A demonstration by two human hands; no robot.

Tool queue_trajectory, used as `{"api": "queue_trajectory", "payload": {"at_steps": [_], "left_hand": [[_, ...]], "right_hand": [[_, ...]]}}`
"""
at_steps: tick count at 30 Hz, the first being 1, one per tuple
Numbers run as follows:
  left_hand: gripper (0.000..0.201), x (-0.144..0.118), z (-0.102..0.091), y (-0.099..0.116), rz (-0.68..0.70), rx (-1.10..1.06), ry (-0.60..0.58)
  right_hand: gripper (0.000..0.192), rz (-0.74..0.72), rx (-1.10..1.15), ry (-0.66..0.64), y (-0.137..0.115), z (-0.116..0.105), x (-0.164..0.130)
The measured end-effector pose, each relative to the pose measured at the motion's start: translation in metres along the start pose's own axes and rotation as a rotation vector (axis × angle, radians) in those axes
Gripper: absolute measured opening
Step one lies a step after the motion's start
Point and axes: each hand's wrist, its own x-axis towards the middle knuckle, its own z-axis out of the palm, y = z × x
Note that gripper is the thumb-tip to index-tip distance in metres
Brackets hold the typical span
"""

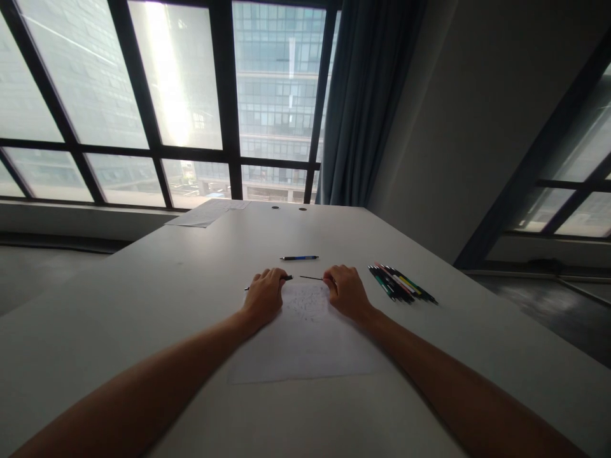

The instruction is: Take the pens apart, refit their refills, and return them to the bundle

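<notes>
My left hand is closed around a dark pen barrel; one end sticks out by the thumb, and a small tip shows at the hand's far left. Pinched in the fingers of my right hand is a thin dark pen refill, pointing left toward the barrel with a small gap between them. Both hands rest over the upper part of a white sheet of paper, which bears scribbled marks near its top. Just beyond the hands lies a blue and black pen, apart from both.
To the right of my right hand lies a group of several pens, mostly dark. More papers lie at the white table's far left corner. Two round dark fittings sit near its far edge. Behind are windows and a blue curtain.
</notes>
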Motion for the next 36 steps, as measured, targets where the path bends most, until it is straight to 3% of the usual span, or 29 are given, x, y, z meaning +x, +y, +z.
{"api": "queue_trajectory", "payload": {"at_steps": [11,19,22,25,36], "left_hand": [[0.02,0.001,0.003,-0.003,0.011,-0.078,0.0],[0.027,0.0,0.007,-0.006,0.137,-0.154,-0.014],[0.039,0.001,0.011,-0.009,0.155,-0.184,0.015],[0.047,0.002,0.012,-0.01,0.192,-0.207,0.037],[0.042,0.0,0.008,-0.006,0.271,-0.146,-0.024]], "right_hand": [[0.013,-0.017,-0.033,-0.032,0.003,0.001,0.0],[0.026,-0.229,0.091,-0.021,-0.003,0.001,0.0],[0.035,-0.097,0.013,0.032,0.005,0.005,0.0],[0.025,0.032,-0.139,-0.001,0.016,0.009,0.0],[0.013,0.133,-0.163,-0.129,0.023,0.017,0.0]]}}
